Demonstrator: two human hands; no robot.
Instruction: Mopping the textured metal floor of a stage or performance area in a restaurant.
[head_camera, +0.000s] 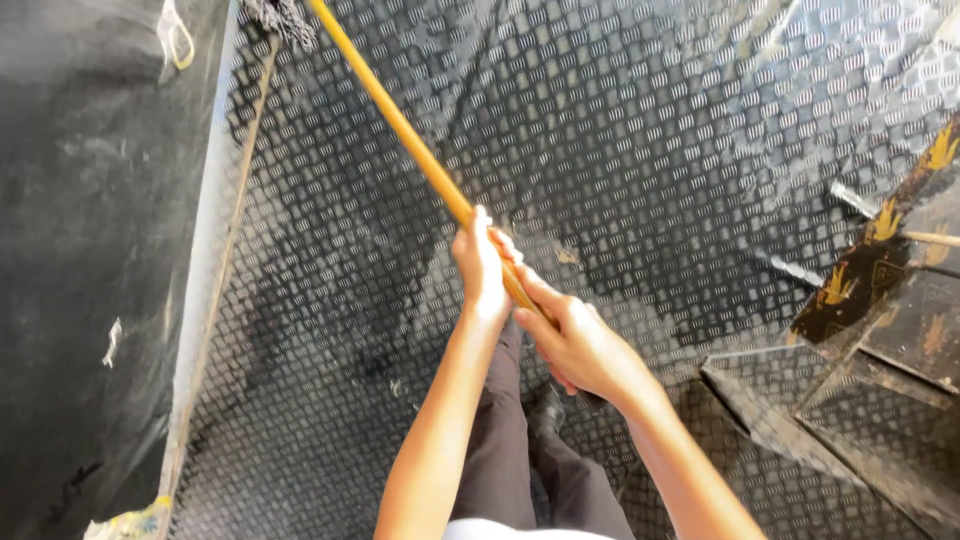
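Both of my hands grip a long yellow wooden mop handle (400, 128) that slants up to the top left. My left hand (480, 266) is wrapped around it higher up, and my right hand (580, 345) holds it just below, near its end. The grey stringy mop head (280, 18) rests at the top edge, on the metal floor next to the dark wall. My legs in dark trousers (520, 470) and a dark shoe (545, 410) show below my arms.
The floor is embossed metal tread plate (650, 150), partly wet and streaked. A dark wall panel (90, 250) runs down the left. At the right are a raised metal step (800, 420) and a black panel with yellow marks (880, 260).
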